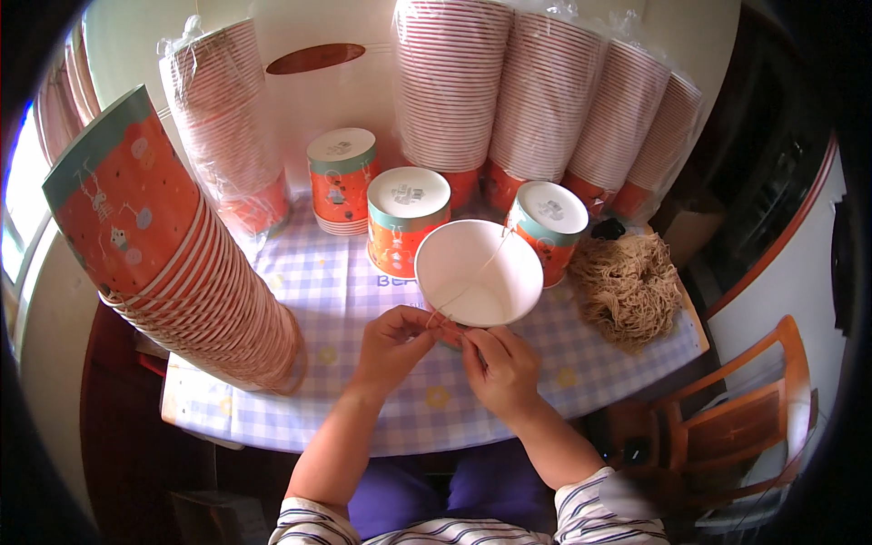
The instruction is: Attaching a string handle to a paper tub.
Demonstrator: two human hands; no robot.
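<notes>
A white-lined paper bucket [479, 263] stands in front of me with its opening tilted toward me. A thin tan string [472, 289] crosses its mouth from a point on the far rim to the near rim. At the near rim my left hand [392, 350] pinches the string, a loose loop showing by its fingertips. Just beside it my right hand [502, 365] has thumb and fingers pressed together on the string, close against the bucket's outer wall. The exact grip of the right fingertips is partly hidden.
A tan string bundle [629, 286] lies right. Three upturned orange-green buckets, one being an orange bucket [409, 222], stand behind. A tall leaning bucket stack [200, 272] rises left; several plastic-wrapped stacks [454, 86] line the back. The checked tablecloth [336, 409] covers the table; a wooden chair [740, 409] stands right.
</notes>
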